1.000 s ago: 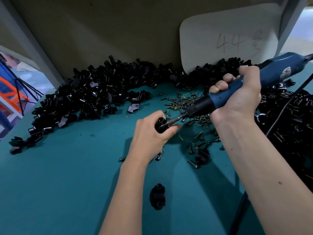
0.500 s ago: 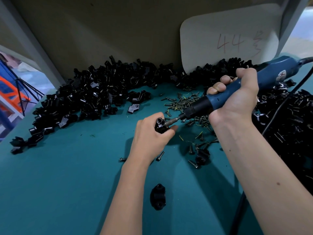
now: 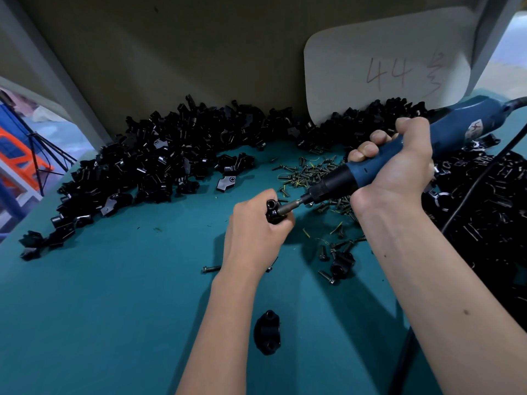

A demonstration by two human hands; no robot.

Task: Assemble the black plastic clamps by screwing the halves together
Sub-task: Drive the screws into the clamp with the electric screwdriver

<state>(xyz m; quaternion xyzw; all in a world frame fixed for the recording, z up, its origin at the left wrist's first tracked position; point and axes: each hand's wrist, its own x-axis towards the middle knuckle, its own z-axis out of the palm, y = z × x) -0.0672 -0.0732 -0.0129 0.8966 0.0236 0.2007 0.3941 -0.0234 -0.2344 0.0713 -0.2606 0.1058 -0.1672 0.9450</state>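
Compared with half a second and one second ago, the left hand (image 3: 256,232) holds the small black plastic clamp (image 3: 274,213) in nearly the same spot above the middle of the teal-covered desk (image 3: 114,309), while the blue corded electric screwdriver (image 3: 399,163) has tilted slightly and its steel bit (image 3: 291,206) has stayed seated in the clamp's near screw hole. A second, open hole shows on top of the clamp. Judged from this, one screw is being driven and the clamp is not yet finished.

Grip: the left hand's fingers are curled tightly around the clamp, the thumb pressing it from the near side; most of the part is hidden in the fist. The right hand (image 3: 396,169) is clenched round the screwdriver's barrel, fingers wrapped over the top, the black cable (image 3: 470,195) trailing toward the desk's right edge.

Surroundings: a loose scatter of dark metal screws (image 3: 308,172) lies just beyond the bit; a long heap of black clamp halves (image 3: 148,166) runs along the desk's far edge and right side; one assembled-looking black oval clamp (image 3: 267,332) rests near the front edge, between the forearms. A pale card marked "44" (image 3: 385,67) leans against the back wall.
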